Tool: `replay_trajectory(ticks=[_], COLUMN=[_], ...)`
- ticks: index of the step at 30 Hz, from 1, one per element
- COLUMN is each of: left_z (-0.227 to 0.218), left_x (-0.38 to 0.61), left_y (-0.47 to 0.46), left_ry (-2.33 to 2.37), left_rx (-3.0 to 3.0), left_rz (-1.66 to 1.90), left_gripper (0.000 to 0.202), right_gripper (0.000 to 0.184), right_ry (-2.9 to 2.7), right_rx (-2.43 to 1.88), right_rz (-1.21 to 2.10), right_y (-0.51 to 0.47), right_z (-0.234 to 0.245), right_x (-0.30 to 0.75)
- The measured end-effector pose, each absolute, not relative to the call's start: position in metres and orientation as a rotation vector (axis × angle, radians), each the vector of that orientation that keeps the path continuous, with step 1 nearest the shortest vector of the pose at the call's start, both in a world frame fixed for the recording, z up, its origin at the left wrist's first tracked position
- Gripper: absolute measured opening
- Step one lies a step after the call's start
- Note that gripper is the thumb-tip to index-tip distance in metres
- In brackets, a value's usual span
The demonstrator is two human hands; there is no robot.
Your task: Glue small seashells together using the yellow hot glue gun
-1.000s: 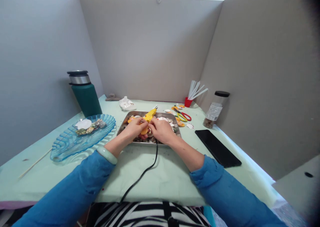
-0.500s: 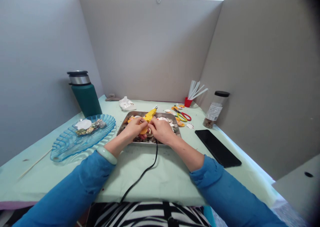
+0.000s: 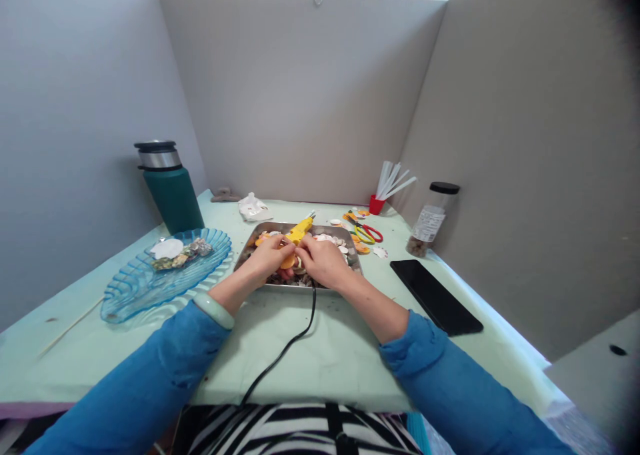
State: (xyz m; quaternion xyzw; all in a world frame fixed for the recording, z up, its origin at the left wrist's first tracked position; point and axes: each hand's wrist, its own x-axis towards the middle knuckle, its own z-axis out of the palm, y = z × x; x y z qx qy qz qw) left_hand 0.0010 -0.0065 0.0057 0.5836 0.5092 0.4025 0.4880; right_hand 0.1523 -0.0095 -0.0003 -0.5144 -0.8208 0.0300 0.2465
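Note:
My left hand (image 3: 270,258) and my right hand (image 3: 324,261) meet, fingertips close together, above a metal tray (image 3: 357,258) filled with shells. My left fingers are closed on an orange shell (image 3: 288,261) that shows below them. The right hand's thumb and fingers are pinched at the same spot; what they grip there is hidden. Just beyond my fingertips, a yellow glue gun (image 3: 301,229) lies over the tray with its nozzle pointing away to the right. A black cord (image 3: 287,348) runs from the tray down to the table's front edge.
A blue glass dish (image 3: 135,301) with small stones and a white disc is at left, by a green bottle (image 3: 173,198). On the right are pliers (image 3: 367,233), a red cup (image 3: 377,205) of glue sticks, a jar (image 3: 429,221) and a black phone (image 3: 435,297). Grey panels surround the table.

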Motion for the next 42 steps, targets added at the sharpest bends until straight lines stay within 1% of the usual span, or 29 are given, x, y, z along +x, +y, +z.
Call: replay_trajectory(ticks=[17, 22, 27, 36, 42], left_z=[0.0055, 0.0053, 0.0072, 0.006, 0.0068], left_x=[0.0024, 0.002, 0.0029, 0.0017, 0.0019], left_y=[-0.0053, -0.0059, -0.0075, -0.007, -0.0075], left_ry=[1.288, 1.256, 1.266, 1.23, 1.254], left_rx=[1.395, 1.39, 1.404, 1.418, 1.424], left_rz=[0.948, 0.96, 0.95, 0.964, 0.965], left_gripper=[0.007, 0.012, 0.007, 0.019, 0.011], right_gripper=[0.025, 0.026, 0.025, 0.025, 0.024], right_ry=[-2.235, -2.232, -2.232, -2.251, -2.242], right_rx=[-1.449, -1.469, -1.449, -1.437, -1.431], right_rz=[0.08, 0.091, 0.08, 0.09, 0.083], right_y=[-0.0101, -0.011, -0.0108, -0.0106, -0.0113], right_z=[0.0006, 0.0015, 0.002, 0.0018, 0.0023], right_x=[0.1517, 0.1514, 0.151, 0.1515, 0.151])
